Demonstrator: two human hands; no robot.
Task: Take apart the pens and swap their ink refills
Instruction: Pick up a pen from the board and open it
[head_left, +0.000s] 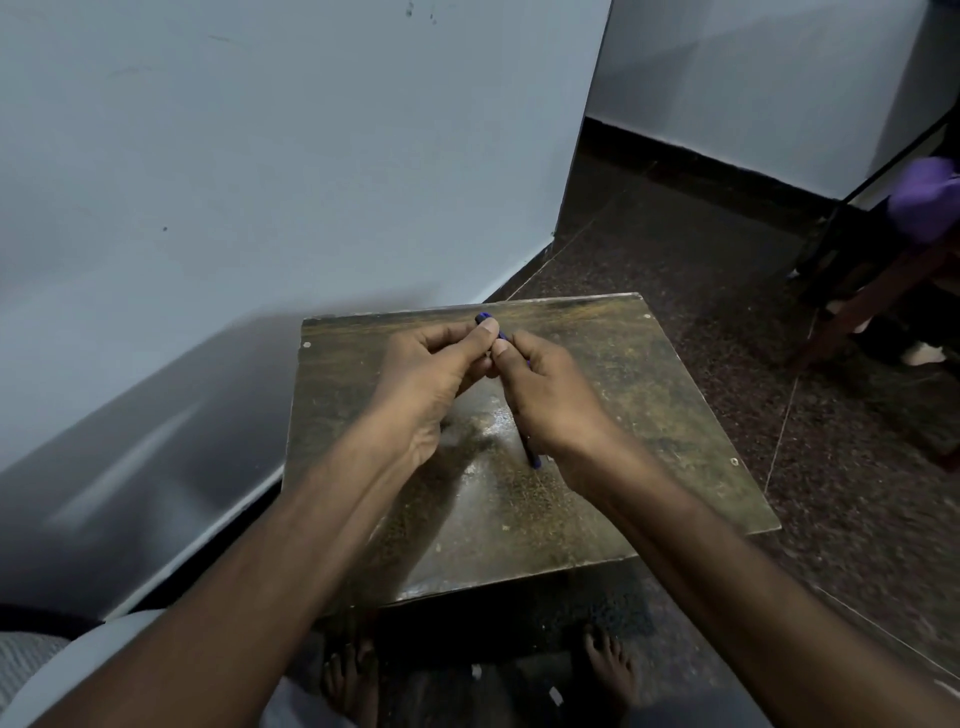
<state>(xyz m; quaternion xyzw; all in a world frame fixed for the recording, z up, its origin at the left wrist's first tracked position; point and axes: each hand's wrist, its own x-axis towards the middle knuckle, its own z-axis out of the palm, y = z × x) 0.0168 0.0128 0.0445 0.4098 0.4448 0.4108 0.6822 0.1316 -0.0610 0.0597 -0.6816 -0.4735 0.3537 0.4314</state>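
Both my hands meet above the far half of a worn wooden table (649, 395). My left hand (431, 374) pinches the upper end of a blue pen (484, 317), whose tip shows just above the thumb. My right hand (545, 400) curls around a blue pen too; a blue end (534, 460) pokes out below its wrist near the tabletop. I cannot tell whether these are one pen or two, as the fingers hide the middle. The thumbs almost touch.
The small table stands against a pale blue wall (260, 182) on its left. Dark speckled floor (779, 312) lies to the right, with a wooden chair (883, 291) and purple cloth (924, 197) at far right. My bare feet (608, 665) rest under the near edge.
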